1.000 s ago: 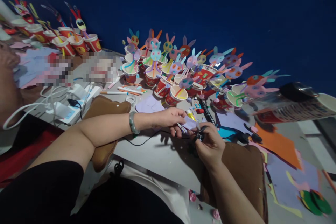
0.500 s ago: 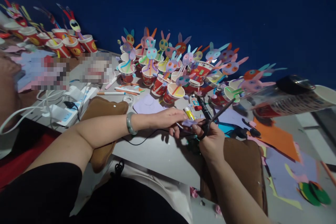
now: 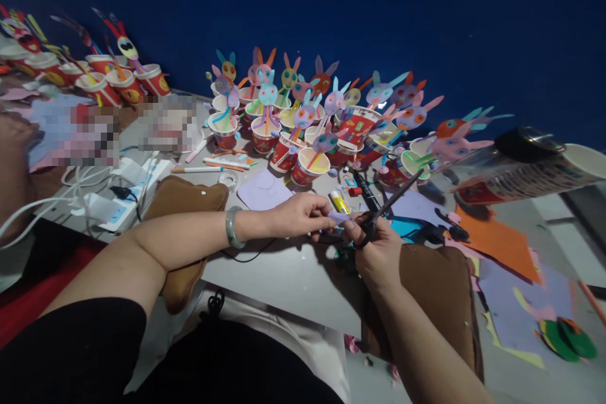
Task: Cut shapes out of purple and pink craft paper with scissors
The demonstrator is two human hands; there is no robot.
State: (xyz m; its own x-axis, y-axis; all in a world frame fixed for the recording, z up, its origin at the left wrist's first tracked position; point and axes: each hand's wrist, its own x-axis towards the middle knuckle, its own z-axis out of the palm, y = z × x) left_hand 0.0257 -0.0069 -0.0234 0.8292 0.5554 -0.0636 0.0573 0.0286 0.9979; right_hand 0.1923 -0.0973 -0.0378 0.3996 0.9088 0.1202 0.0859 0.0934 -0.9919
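Between my two hands, above the table's front part, is a small piece of purple paper [image 3: 339, 218]. My left hand [image 3: 303, 214] is closed, its thumb and fingers pinching the paper's left end. A dark pair of scissors [image 3: 395, 197] sits in my right hand [image 3: 379, 255], its blades pointing up and away to the right. The thumb and finger of my right hand also touch the paper's right end. Just beyond lie a yellow glue stick [image 3: 339, 202] and a black marker [image 3: 367, 192]. A purple sheet with a drawn curve [image 3: 265, 190] lies behind my left hand.
Several red paper cups [image 3: 310, 166] with paper rabbit figures stand along the back. A stack of cups [image 3: 525, 173] lies at the right. Brown cushions [image 3: 435, 303] are under both arms. An orange sheet [image 3: 502, 243] and a white power strip [image 3: 137, 192] flank the work area. Another person's arm [image 3: 16, 170] is at far left.
The fingers of my left hand have curled in from a stretched position to pinch the purple paper. My right hand still holds the scissors, and the view has shifted slightly.
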